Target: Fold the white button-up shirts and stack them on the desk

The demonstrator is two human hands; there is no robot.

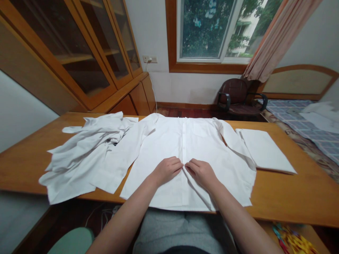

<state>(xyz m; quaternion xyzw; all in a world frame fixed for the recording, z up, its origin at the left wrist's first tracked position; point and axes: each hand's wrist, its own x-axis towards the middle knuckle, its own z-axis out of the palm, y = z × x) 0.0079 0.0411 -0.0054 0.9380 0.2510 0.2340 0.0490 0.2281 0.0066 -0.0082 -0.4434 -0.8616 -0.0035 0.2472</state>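
White woven button-front shirt (159,141): spread front side up on the glossy orange-brown wooden table (299,197). Taken as landmark.

Just below the shirt's hem: grey cloth over the lap (172,229). Off its lower left, a pale green round-edged object (72,241), partly in frame; off its lower right, a tangle of yellow and red strips (293,240).

Lower half of the shirt's placket (183,141): left hand (168,171) and right hand (202,173) almost meet. Left fingers bent, tips pinching cloth at the placket; right thumb and fingers pinch cloth just beside it, raising a slanting fold toward the hem. Whether a button sits between the tips: cannot tell, covered.

Left of the shirt, touching its sleeve: crumpled white cloth heap (76,151). Right of the shirt, close by the other sleeve: flat folded white cloth rectangle (267,150).

Beyond the shirt's far right: dark brown armchair with black arms (234,93). Beyond its far left: glass-fronted wooden cabinet (100,49).

Risks (judgement): uneven pull between the hands could skew the placket or crease the right panel; a loose pinch could let the edge slip; the hem, lying at the table's near edge, could slide off if tugged; the touching sleeve could drag the heap.
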